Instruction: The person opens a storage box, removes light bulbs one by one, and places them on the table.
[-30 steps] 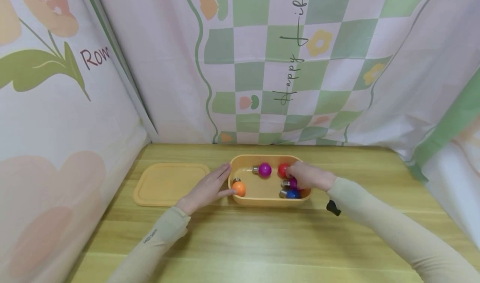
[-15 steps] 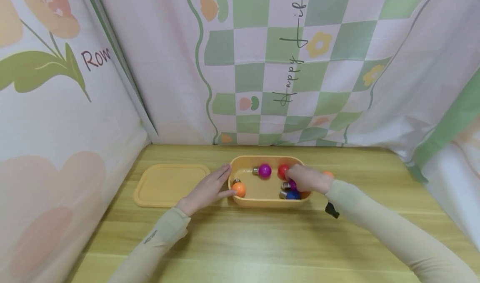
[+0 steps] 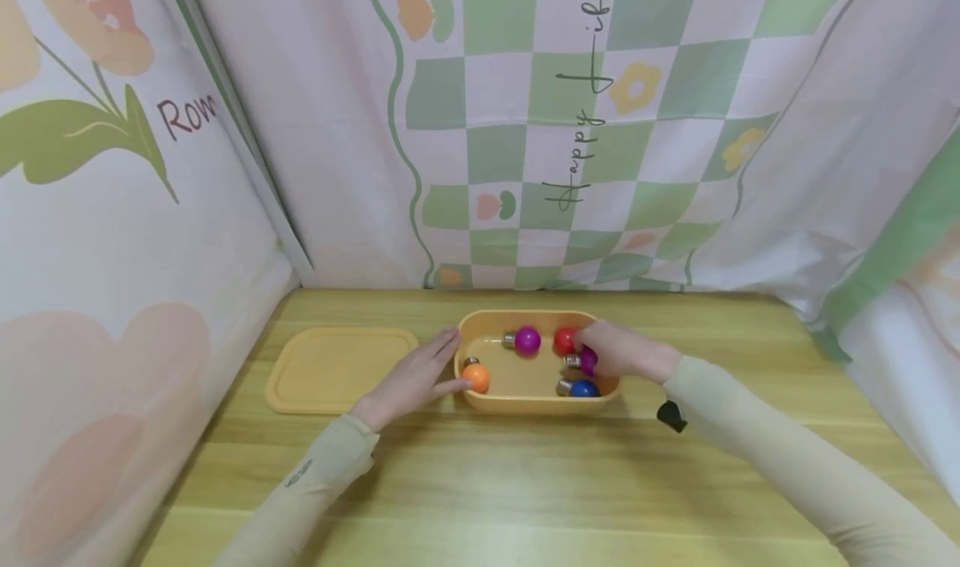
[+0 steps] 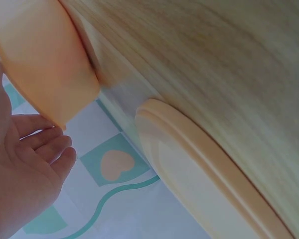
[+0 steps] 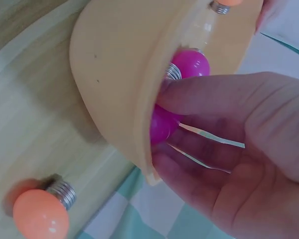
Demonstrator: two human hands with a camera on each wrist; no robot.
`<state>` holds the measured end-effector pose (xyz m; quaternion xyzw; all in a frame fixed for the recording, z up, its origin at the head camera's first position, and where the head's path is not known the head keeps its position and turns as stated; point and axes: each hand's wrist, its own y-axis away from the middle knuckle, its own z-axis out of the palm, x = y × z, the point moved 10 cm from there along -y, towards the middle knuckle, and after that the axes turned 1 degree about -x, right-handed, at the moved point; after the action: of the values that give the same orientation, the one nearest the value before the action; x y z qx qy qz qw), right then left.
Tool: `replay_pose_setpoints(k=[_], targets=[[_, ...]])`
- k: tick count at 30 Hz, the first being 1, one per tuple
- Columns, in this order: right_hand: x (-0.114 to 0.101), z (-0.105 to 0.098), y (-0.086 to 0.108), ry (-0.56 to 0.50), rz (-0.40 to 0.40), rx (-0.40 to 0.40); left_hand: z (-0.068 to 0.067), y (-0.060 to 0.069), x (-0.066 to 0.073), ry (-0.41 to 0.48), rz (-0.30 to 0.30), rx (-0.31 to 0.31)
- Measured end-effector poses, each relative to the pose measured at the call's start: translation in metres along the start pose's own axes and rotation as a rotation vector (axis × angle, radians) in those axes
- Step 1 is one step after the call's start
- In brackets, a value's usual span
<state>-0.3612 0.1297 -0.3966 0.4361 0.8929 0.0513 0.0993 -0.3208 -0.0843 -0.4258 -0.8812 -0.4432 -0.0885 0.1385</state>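
An orange-yellow plastic box (image 3: 525, 406) holds several small colored light bulbs. In it lie an orange bulb (image 3: 476, 377) at the left, a purple bulb (image 3: 528, 340) by the back wall, a red bulb (image 3: 564, 340) and a blue bulb (image 3: 584, 388). My right hand (image 3: 621, 351) reaches over the box's right end and grips a second purple bulb (image 5: 162, 124) between thumb and fingers. Its metal base points left in the head view. My left hand (image 3: 412, 379) rests against the box's left end, fingers extended along the rim and thumb near the orange bulb.
A matching flat lid (image 3: 341, 369) lies on the wooden table (image 3: 480, 484), left of the box. Another orange bulb (image 5: 41, 214) lies on the table outside the box's right end, hidden in the head view. Patterned curtains (image 3: 577, 133) hang behind and at both sides.
The gripped purple bulb has shifted slightly toward the back of the box and shows more from under my right hand. My left hand stays in place against the box.
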Motion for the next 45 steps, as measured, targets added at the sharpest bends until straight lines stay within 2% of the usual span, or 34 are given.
replay_pose_setpoints(k=[7,14,21,29,45], targets=[[-0.001,-0.020,0.007,-0.005,-0.037,0.073,-0.001,-0.001,-0.001,-0.002,-0.013,-0.011],[0.002,-0.032,0.012,-0.051,-0.031,0.096,-0.001,0.001,-0.002,0.010,-0.018,-0.012],[0.003,-0.050,0.021,-0.005,-0.078,0.195,-0.002,0.002,0.000,0.008,-0.011,-0.011],[0.017,-0.060,0.034,-0.043,-0.036,0.219,-0.002,0.001,0.002,-0.002,-0.007,-0.002],[0.059,-0.061,0.054,-0.035,0.013,0.239,0.000,-0.001,0.000,-0.005,-0.014,-0.016]])
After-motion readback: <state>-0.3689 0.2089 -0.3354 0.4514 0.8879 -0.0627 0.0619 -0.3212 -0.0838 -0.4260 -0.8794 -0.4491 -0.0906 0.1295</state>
